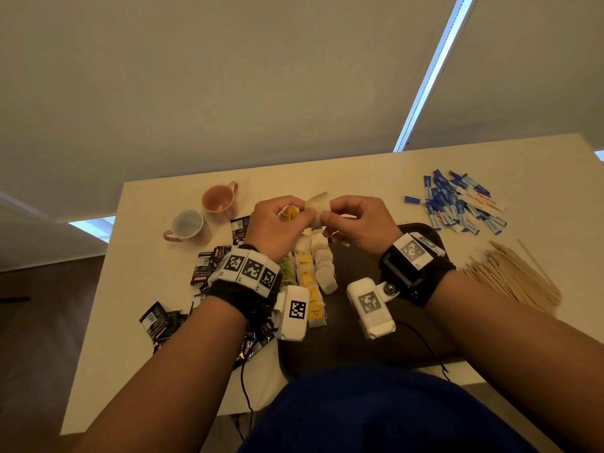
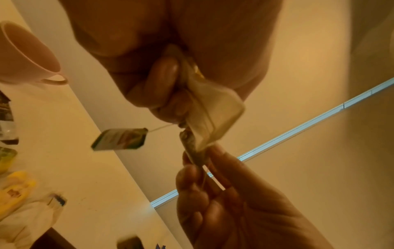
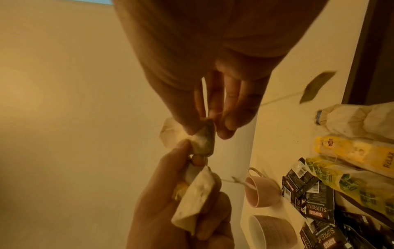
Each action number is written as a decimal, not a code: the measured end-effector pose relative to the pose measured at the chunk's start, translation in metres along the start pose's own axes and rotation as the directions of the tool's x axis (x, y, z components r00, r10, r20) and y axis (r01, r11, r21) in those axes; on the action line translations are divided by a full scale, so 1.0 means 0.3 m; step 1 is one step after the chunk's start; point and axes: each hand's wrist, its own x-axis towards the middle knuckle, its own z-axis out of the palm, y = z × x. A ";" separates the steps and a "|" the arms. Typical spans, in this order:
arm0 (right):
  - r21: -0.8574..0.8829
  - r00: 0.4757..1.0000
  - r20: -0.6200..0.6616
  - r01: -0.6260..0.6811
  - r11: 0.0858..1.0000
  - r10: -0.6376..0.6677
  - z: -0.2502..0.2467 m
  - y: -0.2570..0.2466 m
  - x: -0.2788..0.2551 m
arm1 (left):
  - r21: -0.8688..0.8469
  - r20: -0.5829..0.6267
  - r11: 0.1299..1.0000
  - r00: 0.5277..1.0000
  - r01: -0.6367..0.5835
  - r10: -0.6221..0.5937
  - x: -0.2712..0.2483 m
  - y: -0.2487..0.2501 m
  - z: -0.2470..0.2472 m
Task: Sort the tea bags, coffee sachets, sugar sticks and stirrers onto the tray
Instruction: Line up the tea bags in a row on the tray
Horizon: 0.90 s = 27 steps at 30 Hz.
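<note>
Both forearms reach over the tray [image 1: 359,348], where rows of tea bags [image 1: 322,269] lie along its left edge, while the left hand [image 1: 277,223] and right hand [image 1: 356,220] pinch tangled tea bags [image 1: 315,204] apart; coffee sachets [image 1: 206,266], sugar sticks [image 1: 457,204] and stirrers [image 1: 513,276] seem unsorted on the table [image 1: 359,171].

Office break room: table [image 1: 359,165], mugs [image 1: 217,197]

I see the tray [image 1: 359,341] at the worktop's [image 1: 327,173] near edge. Tea bags [image 1: 309,282] lie on its left part, coffee sachets [image 1: 204,269] left of it, mugs [image 1: 202,214] beyond those, sugar sticks [image 1: 457,204] and stirrers [image 1: 513,276] to its right.
</note>
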 end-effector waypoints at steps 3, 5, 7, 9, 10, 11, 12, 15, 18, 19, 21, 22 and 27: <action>-0.032 1.000 -0.007 0.022 0.999 -0.023 -0.018 0.008 -0.002 | 0.009 0.016 0.999 0.999 -0.048 0.048 0.001 0.009 -0.004; -0.011 0.999 0.006 0.043 0.999 -0.043 -0.028 0.004 -0.003 | 0.022 0.020 0.996 0.996 -0.087 0.086 0.006 0.019 -0.006; 0.017 0.998 0.046 0.048 0.999 -0.049 -0.034 -0.002 -0.009 | 0.024 0.023 0.992 0.993 -0.120 0.119 0.009 0.041 -0.009; 0.028 0.994 0.101 0.034 0.999 -0.037 -0.045 0.007 -0.019 | 0.016 0.025 0.989 0.989 -0.145 0.145 0.016 0.068 -0.014; 0.007 0.991 0.132 0.036 0.999 -0.036 -0.050 0.018 -0.024 | 0.005 0.027 0.989 0.989 -0.149 0.149 0.021 0.080 -0.019; -0.027 0.986 0.162 0.045 0.999 -0.040 -0.055 0.033 -0.030 | -0.003 0.030 0.988 0.988 -0.152 0.152 0.026 0.090 -0.023; -0.060 0.980 0.195 0.060 0.996 -0.047 -0.058 0.044 -0.037 | -0.004 0.036 0.987 0.987 -0.159 0.159 0.032 0.096 -0.027; -0.105 0.964 0.260 0.092 0.990 -0.062 -0.052 0.065 -0.048 | 0.010 0.064 0.987 0.985 -0.160 0.159 0.044 0.103 -0.036; -0.012 0.957 0.290 0.023 1.000 -0.019 -0.039 0.072 -0.051 | 0.013 0.070 0.990 0.987 -0.144 0.143 0.047 0.106 -0.039; 0.013 0.952 0.305 -0.001 1.000 -0.003 -0.034 0.074 -0.054 | 0.012 0.071 0.991 0.988 -0.136 0.135 0.047 0.108 -0.041; 0.023 0.939 0.343 -0.047 0.999 0.036 -0.026 0.076 -0.061 | 0.012 0.068 0.993 0.990 -0.121 0.120 0.043 0.116 -0.042; 0.036 0.930 0.362 -0.087 0.996 0.068 -0.023 0.075 -0.064 | 0.011 0.060 0.993 0.992 -0.115 0.114 0.041 0.120 -0.043; 0.138 0.892 0.403 -0.281 0.950 0.206 -0.022 0.093 -0.074 | 0.002 0.021 0.998 0.998 -0.063 0.063 0.036 0.138 -0.039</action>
